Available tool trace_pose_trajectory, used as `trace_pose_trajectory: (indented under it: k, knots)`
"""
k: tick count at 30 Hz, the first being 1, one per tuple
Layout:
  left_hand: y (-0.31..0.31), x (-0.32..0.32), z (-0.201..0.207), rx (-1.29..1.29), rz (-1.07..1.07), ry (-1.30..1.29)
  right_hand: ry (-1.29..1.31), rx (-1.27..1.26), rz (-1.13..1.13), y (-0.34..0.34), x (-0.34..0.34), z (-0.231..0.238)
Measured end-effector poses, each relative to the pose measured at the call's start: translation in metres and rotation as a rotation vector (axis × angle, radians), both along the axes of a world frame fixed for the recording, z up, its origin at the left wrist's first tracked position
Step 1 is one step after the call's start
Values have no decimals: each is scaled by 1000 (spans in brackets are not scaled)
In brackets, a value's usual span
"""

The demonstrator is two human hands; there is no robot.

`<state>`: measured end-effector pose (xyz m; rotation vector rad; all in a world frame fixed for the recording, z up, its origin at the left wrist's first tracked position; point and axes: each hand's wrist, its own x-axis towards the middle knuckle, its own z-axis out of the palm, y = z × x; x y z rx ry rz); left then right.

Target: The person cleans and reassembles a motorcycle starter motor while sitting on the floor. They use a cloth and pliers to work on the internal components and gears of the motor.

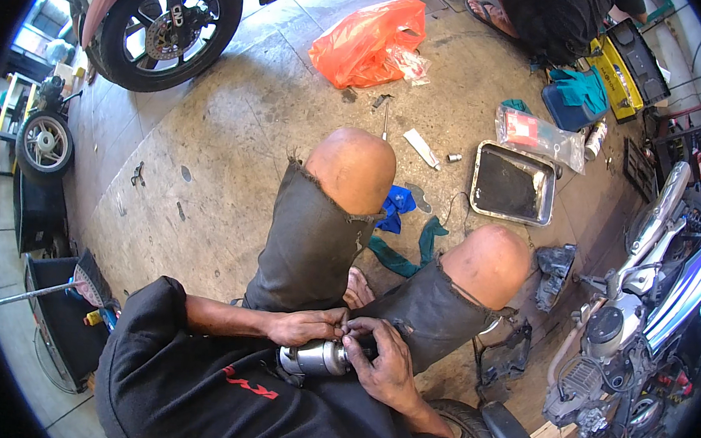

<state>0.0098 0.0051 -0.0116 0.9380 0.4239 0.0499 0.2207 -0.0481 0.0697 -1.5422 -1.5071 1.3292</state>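
The cylinder (315, 359) lies before the torso (182, 370), the tray (476, 179) ahead right, the bag (368, 43) beyond.

A black T-shirt (190, 379) with short sleeves (144, 314) carries slanted red lettering (249, 382) on the chest. The faded dark grey legwear (311, 253) ends in ragged, frayed edges around the knees (350, 170); it may be cut-off shorts, as the shins are mostly hidden.

A stained tan floor patch (214, 175) adjoins grey tiles (280, 20), with bright light (41, 18) at upper left.
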Motion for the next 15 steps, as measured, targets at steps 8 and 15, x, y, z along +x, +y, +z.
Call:
trace_pose_trajectory:
  k: [8, 15]
  knots:
    - [4, 1, 11, 16, 0, -15, 12, 12, -3, 0, 0, 0]
    - [2, 1, 7, -5, 7, -52, 6, 12, -10, -1, 0, 0]
